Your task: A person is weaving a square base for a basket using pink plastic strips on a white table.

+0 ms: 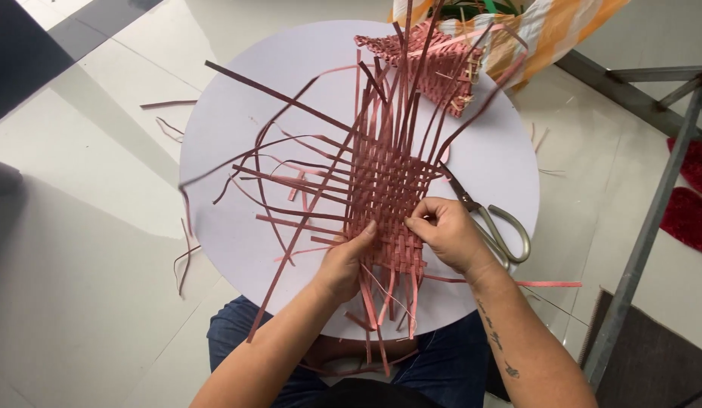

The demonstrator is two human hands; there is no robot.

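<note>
A partly woven mat of reddish-brown strips lies on a round white table, loose strip ends fanning out to the left, top and bottom. My left hand presses on the mat's lower left edge, fingers flat on the weave. My right hand pinches a strip at the mat's lower right edge, thumb and fingers closed on it. Scissors with grey handles lie on the table just right of my right hand.
A second small woven piece rests at the table's far edge, by a striped orange and white bag. Loose strips lie on the pale tiled floor. A grey metal frame stands at right, red cloth behind it.
</note>
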